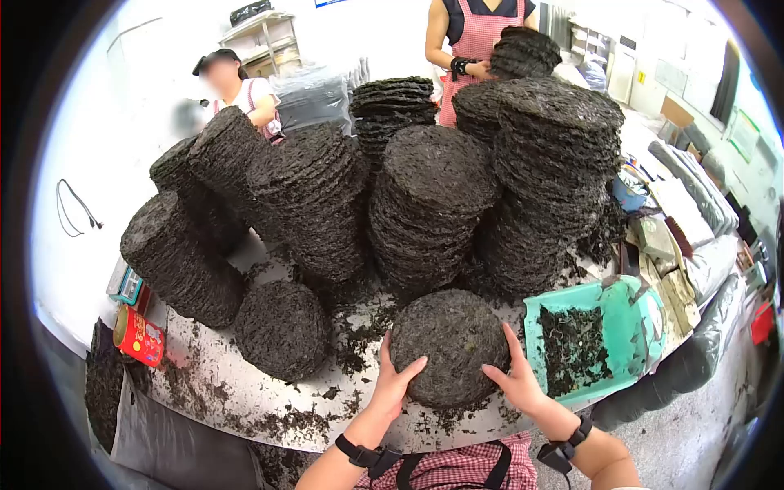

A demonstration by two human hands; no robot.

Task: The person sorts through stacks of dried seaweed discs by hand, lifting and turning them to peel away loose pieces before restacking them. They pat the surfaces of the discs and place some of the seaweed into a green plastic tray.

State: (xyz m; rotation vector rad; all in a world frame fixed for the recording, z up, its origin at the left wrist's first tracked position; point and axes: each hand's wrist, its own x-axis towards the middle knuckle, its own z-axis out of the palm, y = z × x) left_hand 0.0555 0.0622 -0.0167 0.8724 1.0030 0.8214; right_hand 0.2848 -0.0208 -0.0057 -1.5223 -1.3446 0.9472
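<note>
Between my two hands sits a low stack of round dried seaweed sheets point(451, 347), near the table's front edge. My left hand point(392, 380) grips its left side, thumb on the top rim. On the opposite side my right hand point(518, 377) holds it the same way, fingers round the edge. A similar short stack point(282, 331) lies to the left. Behind my hands rises a tall seaweed stack point(433, 204). To the right of my right hand is a teal plastic tray point(633, 318) with dark seaweed scraps inside.
More tall stacks, such as one at right point(555, 180) and a leaning one at left point(175, 253), crowd the table point(204, 351). A red can point(140, 336) and a scale point(129, 286) stand at left. Two co-workers are behind; one person point(482, 41) holds seaweed sheets.
</note>
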